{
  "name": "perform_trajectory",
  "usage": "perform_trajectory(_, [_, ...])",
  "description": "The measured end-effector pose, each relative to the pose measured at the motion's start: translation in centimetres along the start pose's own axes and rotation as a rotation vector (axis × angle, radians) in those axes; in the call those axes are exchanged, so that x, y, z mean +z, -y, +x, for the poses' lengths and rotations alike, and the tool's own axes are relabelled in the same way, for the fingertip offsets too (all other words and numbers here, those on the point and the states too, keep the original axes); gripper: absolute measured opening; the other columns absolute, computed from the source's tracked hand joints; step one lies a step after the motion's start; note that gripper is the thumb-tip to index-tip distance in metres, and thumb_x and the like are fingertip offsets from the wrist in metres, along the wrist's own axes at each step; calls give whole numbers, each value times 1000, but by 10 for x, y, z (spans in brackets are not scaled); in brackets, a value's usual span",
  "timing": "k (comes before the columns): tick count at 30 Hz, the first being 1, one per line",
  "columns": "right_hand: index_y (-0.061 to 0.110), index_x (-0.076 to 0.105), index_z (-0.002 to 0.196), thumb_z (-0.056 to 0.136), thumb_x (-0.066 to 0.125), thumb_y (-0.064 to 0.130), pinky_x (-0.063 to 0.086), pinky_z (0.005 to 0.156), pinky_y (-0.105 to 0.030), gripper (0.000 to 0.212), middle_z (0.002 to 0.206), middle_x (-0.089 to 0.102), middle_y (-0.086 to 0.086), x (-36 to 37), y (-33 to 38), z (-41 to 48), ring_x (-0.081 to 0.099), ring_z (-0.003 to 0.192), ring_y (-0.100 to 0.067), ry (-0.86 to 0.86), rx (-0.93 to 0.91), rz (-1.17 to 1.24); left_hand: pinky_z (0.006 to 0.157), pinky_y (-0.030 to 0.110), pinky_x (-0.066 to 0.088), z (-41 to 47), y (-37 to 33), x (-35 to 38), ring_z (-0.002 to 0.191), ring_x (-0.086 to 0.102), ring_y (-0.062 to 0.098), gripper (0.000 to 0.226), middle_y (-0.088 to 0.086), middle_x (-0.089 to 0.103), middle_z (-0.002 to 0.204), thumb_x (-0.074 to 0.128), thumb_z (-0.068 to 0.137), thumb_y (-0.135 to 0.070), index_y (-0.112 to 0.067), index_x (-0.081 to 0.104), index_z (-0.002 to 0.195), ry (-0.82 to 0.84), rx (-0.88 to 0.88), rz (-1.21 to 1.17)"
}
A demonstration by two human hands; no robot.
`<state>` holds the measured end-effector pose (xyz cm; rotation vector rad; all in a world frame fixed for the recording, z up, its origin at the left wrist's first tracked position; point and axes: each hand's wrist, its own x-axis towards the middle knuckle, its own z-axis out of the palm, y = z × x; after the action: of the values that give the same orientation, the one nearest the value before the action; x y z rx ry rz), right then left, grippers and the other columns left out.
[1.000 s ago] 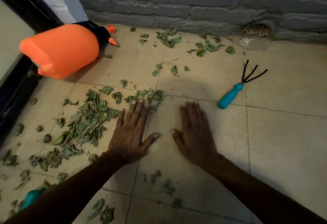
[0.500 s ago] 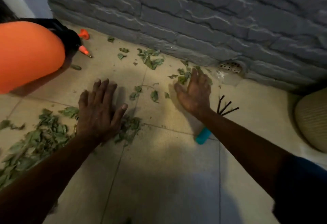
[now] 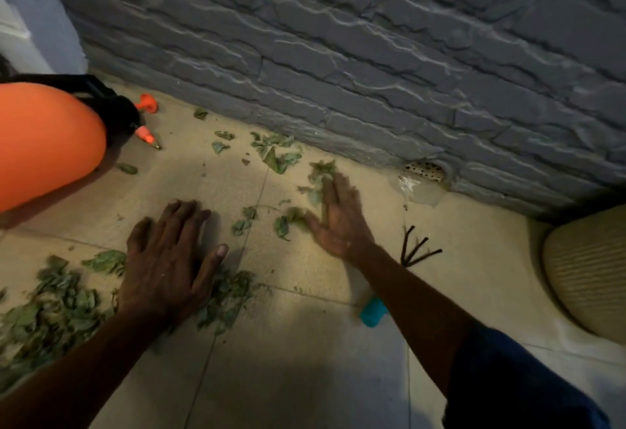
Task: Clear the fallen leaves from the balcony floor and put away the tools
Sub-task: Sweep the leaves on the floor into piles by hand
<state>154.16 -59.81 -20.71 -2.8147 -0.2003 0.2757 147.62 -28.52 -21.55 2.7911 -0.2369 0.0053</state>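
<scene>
Both hands lie flat with fingers spread, gripping nothing. The left hand (image 3: 166,266) presses the tiled floor (image 3: 305,361) beside the leaf pile (image 3: 50,306); loose leaves (image 3: 318,174) sit at the right hand's (image 3: 338,222) blurred fingertips. The hand rake (image 3: 411,252) lies just right of that wrist.

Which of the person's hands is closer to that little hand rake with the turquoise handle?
The right hand. It lies flat on the tiles just left of the hand rake, its forearm crossing the rake's handle. The left hand rests further left, past the scattered leaves.

Leaf pile (image 3: 50,306) left on floor (image 3: 305,361); sprayer (image 3: 44,144) far left; rake (image 3: 399,269) right; drain (image 3: 425,169) at wall (image 3: 338,56).
</scene>
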Motion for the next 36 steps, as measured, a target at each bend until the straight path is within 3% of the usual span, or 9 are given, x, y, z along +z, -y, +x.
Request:
perform_trajectory(3, [24, 14, 165, 103, 43, 59, 7, 130, -45, 77, 173, 10, -4, 9, 21, -8, 5, 159, -19, -41, -250, 69, 125, 55, 18, 0, -1, -1, 158, 23, 23, 79, 5, 36, 166, 18, 99, -71, -21, 44, 155, 19, -4, 11])
perform_trajectory(6, [21, 21, 163, 100, 45, 63, 9, 128, -47, 79, 170, 20, -7, 11, 21, 3, 13, 157, -23, -248, -52, 84, 124, 55, 19, 1, 0, -3, 157, 25, 24, 78, 6, 37, 165, 17, 100, -71, -21, 46, 153, 17, -4, 18])
perform_trajectory(8, [20, 15, 164, 97, 44, 69, 5, 129, -48, 88, 172, 12, -8, 12, 19, 15, 7, 158, -25, -215, 75, 71, 124, 55, 21, 0, -3, -3, 156, 27, 25, 78, 6, 38, 164, 16, 100, -71, -21, 48, 151, 21, -2, 32])
perform_trajectory(10, [23, 12, 164, 96, 47, 68, 3, 129, -44, 89, 173, 9, -6, 15, 33, 21, 6, 159, -22, -101, -43, 79, 124, 54, 21, 0, -1, -3, 156, 26, 24, 81, 5, 37, 165, 13, 100, -72, -22, 47, 152, 27, -6, 43])
perform_trajectory(16, [19, 52, 142, 101, 48, 46, 44, 105, -40, 50, 137, 52, -7, -2, 62, 60, 48, 125, -27, -362, -154, 23, 124, 54, 21, 1, -2, -4, 156, 26, 24, 77, 4, 37, 165, 15, 101, -71, -22, 49, 150, 24, -3, 37])
perform_trajectory(22, [14, 46, 145, 103, 37, 58, 40, 104, -51, 61, 142, 41, -16, -10, 67, 115, 37, 130, -37, -184, -28, -298, 125, 55, 19, 1, 1, -3, 157, 24, 24, 74, 3, 35, 166, 17, 101, -71, -26, 47, 151, 26, 3, 34])
perform_trajectory(28, [20, 63, 132, 104, 44, 52, 46, 96, -43, 47, 120, 52, -1, 3, 71, 43, 47, 111, -20, -210, -312, -22, 125, 55, 20, -1, 2, -1, 157, 23, 22, 71, 3, 35, 166, 22, 102, -69, -25, 48, 151, 7, 3, 19])
perform_trajectory(33, [18, 41, 150, 100, 37, 65, 33, 119, -50, 69, 161, 31, -10, -6, 46, 57, 30, 147, -30, -187, 86, 64, 124, 55, 22, 0, 1, -1, 156, 25, 23, 67, 2, 37, 165, 26, 101, -67, -26, 51, 147, -1, -3, 13])
perform_trajectory(36, [18, 26, 161, 103, 36, 65, 17, 128, -49, 76, 171, 17, -9, 0, 47, 61, 14, 157, -27, -43, 20, 64, 123, 55, 22, -1, 2, -1, 156, 26, 22, 66, 2, 38, 164, 27, 101, -67, -25, 52, 146, -14, -6, 11])
